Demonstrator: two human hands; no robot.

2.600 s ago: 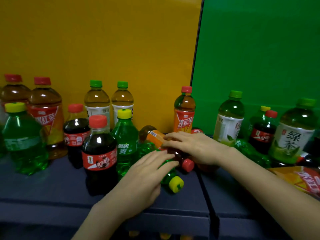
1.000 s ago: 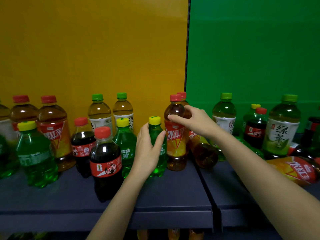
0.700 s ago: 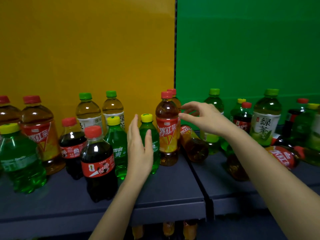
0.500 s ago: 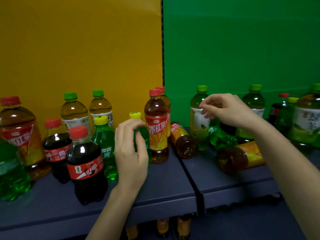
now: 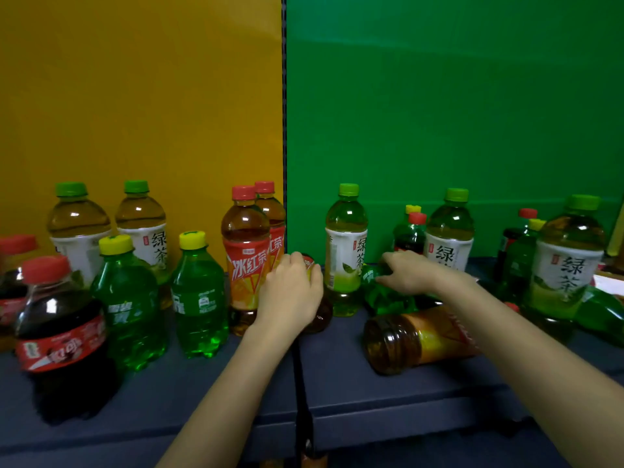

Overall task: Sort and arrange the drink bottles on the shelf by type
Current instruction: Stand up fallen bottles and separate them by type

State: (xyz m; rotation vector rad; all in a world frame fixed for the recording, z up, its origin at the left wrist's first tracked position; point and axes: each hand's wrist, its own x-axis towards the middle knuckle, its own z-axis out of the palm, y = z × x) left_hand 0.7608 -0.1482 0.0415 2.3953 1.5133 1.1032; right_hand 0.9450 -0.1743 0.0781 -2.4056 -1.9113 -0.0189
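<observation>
My left hand (image 5: 291, 292) curls over a brown iced tea bottle (image 5: 320, 315) that lies at the seam between the two shelf boards. My right hand (image 5: 410, 272) grips a green soda bottle (image 5: 385, 298) lying on its side behind another fallen iced tea bottle (image 5: 418, 339). Two upright iced tea bottles (image 5: 246, 261) stand just left of my left hand. Two green soda bottles (image 5: 199, 298) and a cola bottle (image 5: 60, 332) stand further left. A green tea bottle (image 5: 346, 248) stands between my hands.
The dark blue shelf (image 5: 337, 393) has a yellow back panel (image 5: 141, 96) on the left and a green one (image 5: 439, 96) on the right. More green tea bottles (image 5: 570, 258), cola and soda bottles crowd the right end. Another green bottle (image 5: 601, 319) lies at the far right.
My left hand left the upright green soda bottle and moved right onto the lying iced tea bottle. My right hand came down onto the lying green soda bottle. The view shifted right.
</observation>
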